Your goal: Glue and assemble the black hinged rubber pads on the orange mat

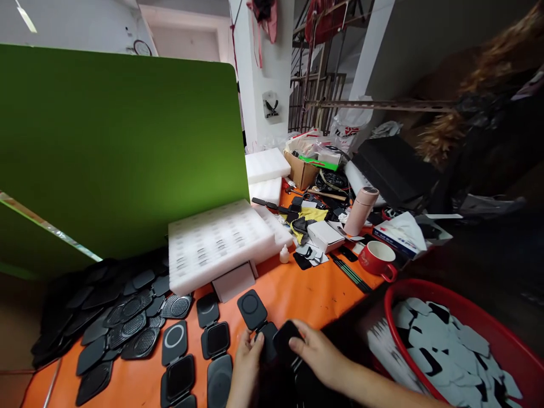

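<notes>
My left hand (246, 362) is closed at the near edge of the orange table, thumb and fingers pinching a dark grey folding wireless charger (252, 309). The charger lies opened out, and its far panel bears a faint ring. Just right of it, my right hand (317, 354) grips a glossy black rounded panel (284, 341), thumb on top. Whether this panel is joined to the charger, I cannot tell. Left of my hands, similar unfolded chargers (174, 343) lie in columns, one with a white ring.
Black charger parts (131, 311) are heaped at left before a green partition (119, 141). White foam trays (221, 238) stand behind. A dropper bottle (284, 254), red mug (377, 258) and pink flask (361, 211) are further right. A red basin (514, 334) holds pale cut sheets.
</notes>
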Tool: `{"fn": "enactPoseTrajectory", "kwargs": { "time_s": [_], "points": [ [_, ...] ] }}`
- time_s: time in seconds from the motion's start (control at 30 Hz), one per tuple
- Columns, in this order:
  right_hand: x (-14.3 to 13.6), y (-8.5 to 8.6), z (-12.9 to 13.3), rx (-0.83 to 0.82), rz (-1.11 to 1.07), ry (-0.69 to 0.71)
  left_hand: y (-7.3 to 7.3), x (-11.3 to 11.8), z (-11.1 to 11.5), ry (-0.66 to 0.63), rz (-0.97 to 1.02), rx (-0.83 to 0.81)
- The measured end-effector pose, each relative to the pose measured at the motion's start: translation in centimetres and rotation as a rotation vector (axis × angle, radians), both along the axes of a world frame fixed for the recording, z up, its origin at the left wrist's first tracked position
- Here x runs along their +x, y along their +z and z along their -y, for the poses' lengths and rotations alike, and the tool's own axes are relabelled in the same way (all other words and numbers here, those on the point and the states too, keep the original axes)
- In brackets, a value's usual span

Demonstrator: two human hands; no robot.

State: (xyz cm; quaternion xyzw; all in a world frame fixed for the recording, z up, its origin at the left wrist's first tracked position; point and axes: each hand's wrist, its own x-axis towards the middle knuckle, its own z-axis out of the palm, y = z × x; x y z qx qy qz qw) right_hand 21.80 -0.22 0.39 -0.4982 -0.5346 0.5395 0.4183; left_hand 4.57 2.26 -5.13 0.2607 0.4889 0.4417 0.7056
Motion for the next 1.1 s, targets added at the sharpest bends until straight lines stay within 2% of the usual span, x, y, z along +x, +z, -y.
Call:
{"fn": "enactPoseTrajectory", "kwargs": {
  "time_s": [0.13,0.2,0.3,0.4,0.5,0.6,0.67,0.73,0.8,0.87,0.93,0.97,1.03,1.1],
  "points": [
    [-2.3,-1.9,1.2,0.034,0.286,0.004,0.1,0.4,0.3,0.009,0.014,0.056],
    [-2.6,-2.6,1.1,0.029,0.342,-0.035,0.3,0.6,0.8,0.030,0.015,0.072],
    [-2.5,-3.4,0.9,-0.011,0.314,-0.109,1.0,0.6,1.6,0.087,0.014,0.041],
    [-2.6,-3.8,0.7,-0.047,0.244,-0.113,1.6,0.3,1.9,0.091,0.021,0.030],
    [-3.2,-3.8,0.4,-0.068,0.183,-0.126,2.0,0.1,1.8,0.071,0.006,0.077],
    [-3.9,-3.5,0.5,-0.110,0.069,-0.148,2.4,0.4,1.6,0.117,-0.015,0.124],
    [-4.0,-3.2,1.2,-0.167,-0.023,-0.088,2.8,0.7,1.6,0.153,-0.013,0.151],
    [-3.6,-2.9,2.1,-0.228,-0.093,0.030,3.2,0.7,1.4,0.190,-0.018,0.185],
    [-3.1,-2.9,2.9,-0.311,-0.153,0.144,3.5,-0.1,1.3,0.160,-0.057,0.215],
    [-3.0,-3.3,3.5,-0.451,-0.202,0.166,3.6,-2.0,1.8,0.084,-0.182,0.235],
    [-3.5,-3.9,3.9,-0.589,-0.254,0.099,3.6,-4.9,3.1,0.078,-0.454,0.263],
    [-4.0,-4.2,4.0,-0.642,-0.289,0.055,3.5,-6.6,4.0,0.121,-0.663,0.290],
    [-5.4,-4.5,4.1,-0.723,-0.375,0.000,3.3,-10.1,6.1,0.321,-1.039,0.295],
    [-6.9,-4.3,3.8,-0.807,-0.437,0.003,2.8,-13.0,8.1,0.435,-1.286,0.144]
  ]
}}
